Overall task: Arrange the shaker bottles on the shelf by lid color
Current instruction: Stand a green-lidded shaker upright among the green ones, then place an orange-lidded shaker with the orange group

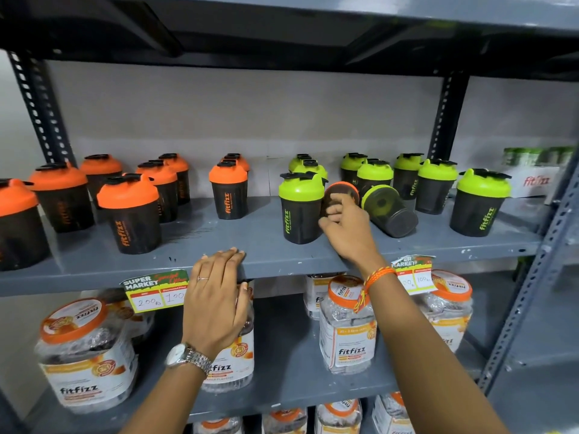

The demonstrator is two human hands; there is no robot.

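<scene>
Black shaker bottles stand on a grey shelf (219, 245). Several with orange lids (128, 214) fill its left half, one more (228, 191) stands near the middle. Several with green lids (300, 208) stand on the right half. One green-lidded shaker (390, 211) lies on its side among them. An orange-lidded shaker (341, 191) lies tipped, its base towards me, between green ones. My right hand (347, 230) grips that tipped orange shaker by its base. My left hand (216, 296) rests flat on the shelf's front edge, fingers together, holding nothing.
Above is another dark shelf (282, 32). Slotted posts (37, 104) stand at both sides. The lower shelf holds clear fitfizz jars (347, 327) with orange lids. Price tags (156, 292) hang on the shelf edge. A white fitfizz box (532, 180) sits at the far right.
</scene>
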